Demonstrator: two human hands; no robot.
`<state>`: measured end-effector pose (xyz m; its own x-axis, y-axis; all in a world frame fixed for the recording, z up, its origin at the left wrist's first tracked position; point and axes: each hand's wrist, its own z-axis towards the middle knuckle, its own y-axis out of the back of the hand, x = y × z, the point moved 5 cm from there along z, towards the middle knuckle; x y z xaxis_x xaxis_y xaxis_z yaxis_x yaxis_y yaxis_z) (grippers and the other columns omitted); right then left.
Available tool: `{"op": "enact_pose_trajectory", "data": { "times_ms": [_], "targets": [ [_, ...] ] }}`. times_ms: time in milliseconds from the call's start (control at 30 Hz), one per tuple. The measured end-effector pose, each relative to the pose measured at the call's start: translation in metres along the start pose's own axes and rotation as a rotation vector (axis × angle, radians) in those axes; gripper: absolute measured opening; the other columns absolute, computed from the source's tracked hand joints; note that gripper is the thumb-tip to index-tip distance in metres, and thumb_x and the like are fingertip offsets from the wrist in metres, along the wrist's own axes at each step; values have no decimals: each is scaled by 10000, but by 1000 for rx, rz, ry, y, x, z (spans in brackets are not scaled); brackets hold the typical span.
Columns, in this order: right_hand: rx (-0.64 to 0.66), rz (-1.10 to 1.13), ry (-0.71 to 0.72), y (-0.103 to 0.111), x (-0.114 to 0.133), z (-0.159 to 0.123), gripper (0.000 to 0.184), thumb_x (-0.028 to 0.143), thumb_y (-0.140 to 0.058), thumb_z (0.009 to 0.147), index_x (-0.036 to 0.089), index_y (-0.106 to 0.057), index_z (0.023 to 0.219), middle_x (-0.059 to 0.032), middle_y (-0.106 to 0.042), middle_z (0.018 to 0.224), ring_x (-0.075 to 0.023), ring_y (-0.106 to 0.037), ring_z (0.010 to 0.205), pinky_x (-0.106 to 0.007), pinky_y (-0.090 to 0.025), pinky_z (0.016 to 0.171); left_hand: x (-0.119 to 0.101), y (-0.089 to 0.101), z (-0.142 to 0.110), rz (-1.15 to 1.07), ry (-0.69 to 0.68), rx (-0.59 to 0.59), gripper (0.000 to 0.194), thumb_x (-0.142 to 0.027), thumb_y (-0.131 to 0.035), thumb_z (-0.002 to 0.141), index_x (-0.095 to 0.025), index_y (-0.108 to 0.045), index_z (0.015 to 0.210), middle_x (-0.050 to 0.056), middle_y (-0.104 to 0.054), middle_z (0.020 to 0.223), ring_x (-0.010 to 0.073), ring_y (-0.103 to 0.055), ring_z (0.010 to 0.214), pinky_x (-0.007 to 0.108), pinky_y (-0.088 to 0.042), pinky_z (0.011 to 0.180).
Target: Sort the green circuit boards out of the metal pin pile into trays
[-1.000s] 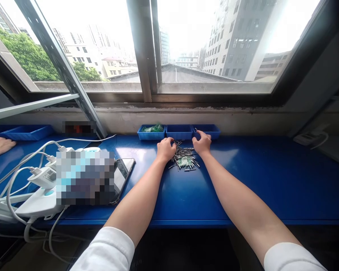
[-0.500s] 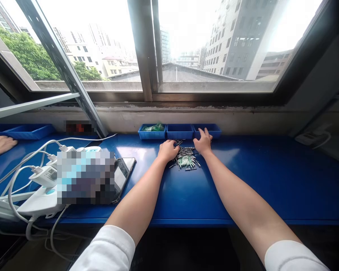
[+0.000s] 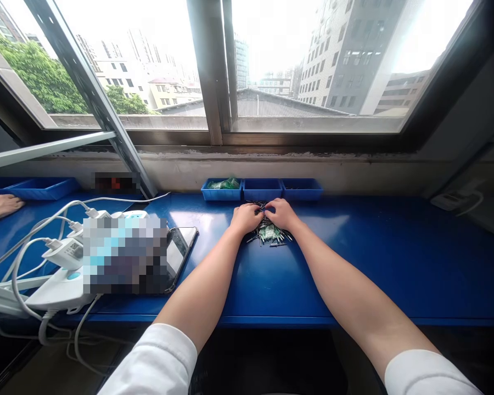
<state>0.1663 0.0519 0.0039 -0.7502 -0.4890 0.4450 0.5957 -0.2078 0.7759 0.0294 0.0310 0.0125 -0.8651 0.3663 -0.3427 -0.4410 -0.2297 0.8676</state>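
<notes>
A heap of thin metal pins (image 3: 278, 243) lies on the blue table, with small green pieces (image 3: 269, 233) on its near side. At the heap's left edge rests my left hand (image 3: 246, 218), fingers curled inward and closed. My right hand (image 3: 283, 213) is at the far right side of the heap, its fingertips pinched together close to the left fingertips. Whatever either hand holds is hidden or too small to make out. Just behind the hands stand a blue bin with green pieces (image 3: 226, 185), a middle blue bin (image 3: 262, 190) and a right blue bin (image 3: 301, 190).
To the left, a phone (image 3: 183, 247) lies beside a white power strip (image 3: 57, 291) with plugged-in chargers and cables. Another person's hand (image 3: 2, 206) rests at the far left near more blue bins (image 3: 45, 189). A metal frame post (image 3: 90, 71) slants before the window.
My right hand has moved left, from in front of the right bin to the heap, and its spread fingers have closed. My left hand has stayed at the heap.
</notes>
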Motion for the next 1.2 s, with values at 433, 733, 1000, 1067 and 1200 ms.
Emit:
{"op": "enact_pose_trajectory", "data": {
  "times_ms": [433,733,1000,1067,1200],
  "targets": [
    [135,23,-38,1,3,1,90,228,-622,830,180,-685,788,-40,-639,873,-194,-550,874,-265,-407,748,-4,1,0,-97,-43,10,228,-253,-511,829,-245,-715,931,27,-687,978,185,-616,927,263,-481,855],
    [18,63,-13,8,8,0,156,234,-540,891,183,-655,800,-34,-659,837,-199,-540,871,-291,-395,781,-7,8,-2,-170,-51,-78,209,-269,-520,852,-245,-685,979,19,-677,1042,181,-600,1010,282,-453,919],
    [-89,488,-50,16,8,-1,259,414,-543,843,178,-647,815,-18,-638,724,-166,-583,686,-267,-457,651,-6,14,-1,-131,17,-146,213,-299,-488,891,-242,-684,953,25,-681,1017,179,-597,1006,312,-405,952],
    [-102,609,-45,17,8,-1,296,462,-586,797,173,-648,800,-25,-645,729,-177,-601,710,-278,-479,676,-5,15,-1,-135,25,-154,211,-301,-486,892,-238,-679,952,26,-682,1014,177,-596,1004,308,-405,940],
    [-104,744,-59,20,6,-1,316,475,-626,755,166,-667,807,-44,-674,772,-204,-627,769,-309,-498,741,-4,13,-1,-132,28,-154,210,-325,-481,895,-240,-665,948,22,-682,1014,181,-593,1006,324,-389,942]
  ]
}}
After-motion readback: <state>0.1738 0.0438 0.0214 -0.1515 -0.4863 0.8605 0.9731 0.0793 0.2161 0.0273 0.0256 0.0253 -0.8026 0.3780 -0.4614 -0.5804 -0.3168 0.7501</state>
